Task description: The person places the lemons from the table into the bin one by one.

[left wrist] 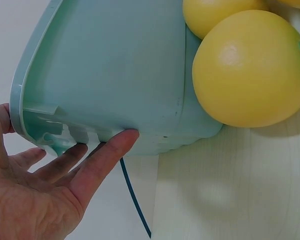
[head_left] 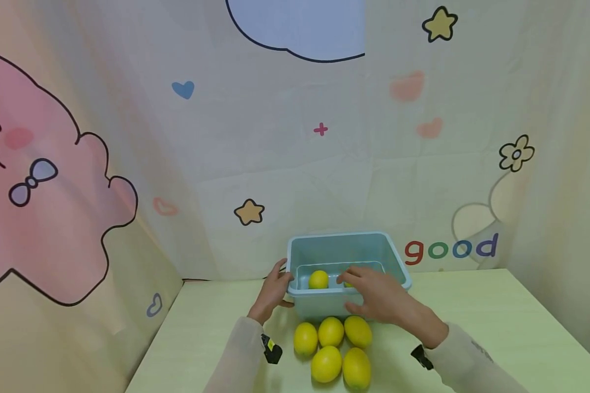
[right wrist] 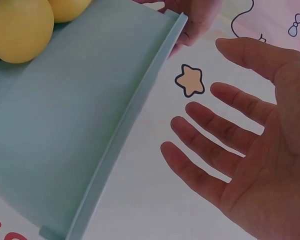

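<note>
A light blue plastic bin stands at the back of the table. One lemon lies inside it, and a second is mostly hidden behind my right hand. At the bin's left end, my left hand holds the rim, with the thumb over it and fingers against the outer side wall. Over the bin's front rim is my right hand, its fingers spread and bent slightly, with nothing in them in the right wrist view. Several yellow lemons sit clustered on the table before the bin.
A printed curtain with stars, hearts and the word "good" hangs right behind the bin. The pale table extends to both sides of the lemons. A thin dark line runs past the bin's side in the left wrist view.
</note>
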